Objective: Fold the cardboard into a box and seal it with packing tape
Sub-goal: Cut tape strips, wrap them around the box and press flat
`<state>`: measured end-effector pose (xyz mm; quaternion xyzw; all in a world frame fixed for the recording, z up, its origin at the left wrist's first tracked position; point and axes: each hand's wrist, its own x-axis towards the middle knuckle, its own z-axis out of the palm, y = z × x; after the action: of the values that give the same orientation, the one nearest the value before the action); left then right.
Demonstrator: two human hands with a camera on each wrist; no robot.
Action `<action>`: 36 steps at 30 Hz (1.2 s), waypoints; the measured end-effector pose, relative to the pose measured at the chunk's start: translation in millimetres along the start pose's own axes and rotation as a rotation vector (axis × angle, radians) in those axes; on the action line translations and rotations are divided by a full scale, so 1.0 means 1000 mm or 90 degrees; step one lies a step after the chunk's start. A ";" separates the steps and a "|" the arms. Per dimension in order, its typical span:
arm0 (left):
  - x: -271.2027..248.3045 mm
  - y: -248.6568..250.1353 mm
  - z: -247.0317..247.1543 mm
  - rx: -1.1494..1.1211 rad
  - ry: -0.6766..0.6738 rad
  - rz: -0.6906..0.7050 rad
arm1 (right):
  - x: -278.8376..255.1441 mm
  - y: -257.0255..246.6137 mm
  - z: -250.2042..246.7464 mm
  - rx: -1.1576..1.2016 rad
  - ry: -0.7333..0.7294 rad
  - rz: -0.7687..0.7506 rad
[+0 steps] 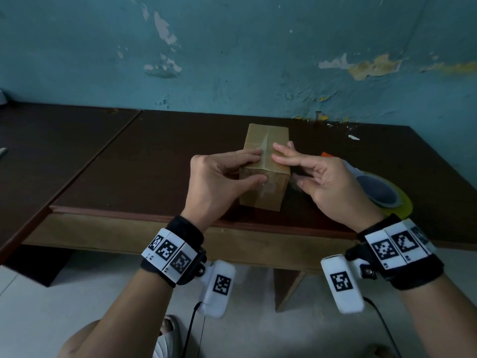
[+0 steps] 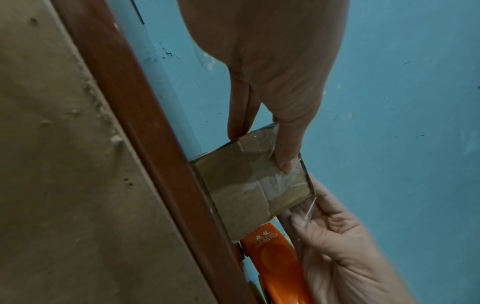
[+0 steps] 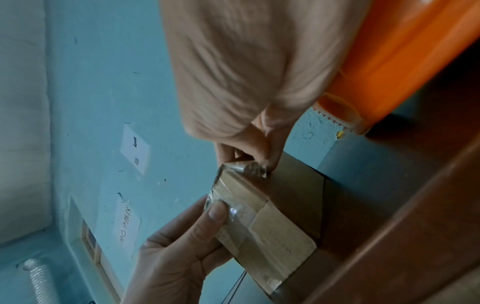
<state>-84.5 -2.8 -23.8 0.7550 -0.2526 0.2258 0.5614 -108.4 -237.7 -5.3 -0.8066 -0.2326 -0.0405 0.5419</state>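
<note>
A small brown cardboard box [image 1: 268, 136] stands folded on the dark table, with clear tape along its top seam and down the near face [image 2: 233, 195]. My left hand [image 1: 259, 167] grips it, fingers flat on top and thumb pressing the taped near face [image 2: 285, 164]. My right hand [image 1: 285, 170] lies on the top's right side. Its thumb and fingers pinch a loose end of clear tape [image 3: 246, 167] at the box's right corner [image 2: 310, 207]. The box's far end and bottom are hidden.
An orange tape dispenser [image 2: 275, 263] with a yellowish tape roll [image 1: 382, 192] lies on the table [image 1: 154, 164] just right of the box, behind my right hand. The table's front edge [image 1: 129, 213] runs close below the box. A peeling blue wall rises behind.
</note>
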 end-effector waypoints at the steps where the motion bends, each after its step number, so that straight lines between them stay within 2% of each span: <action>1: 0.000 0.000 0.000 -0.003 -0.001 -0.002 | 0.000 0.000 0.000 0.002 0.001 -0.001; 8: 0.000 -0.001 0.000 -0.016 -0.003 -0.008 | 0.002 0.002 -0.002 -0.005 0.017 -0.027; 23: 0.000 -0.001 0.000 -0.010 0.002 -0.007 | 0.000 -0.005 -0.002 0.013 0.006 0.007; 36: -0.001 0.000 0.002 -0.021 0.007 -0.018 | -0.002 -0.010 0.012 -0.110 0.106 -0.034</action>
<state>-85.4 -4.4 -24.9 0.7478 -0.2429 0.2178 0.5782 -116.9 -224.4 -2.6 -0.8378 -0.2036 -0.1414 0.4864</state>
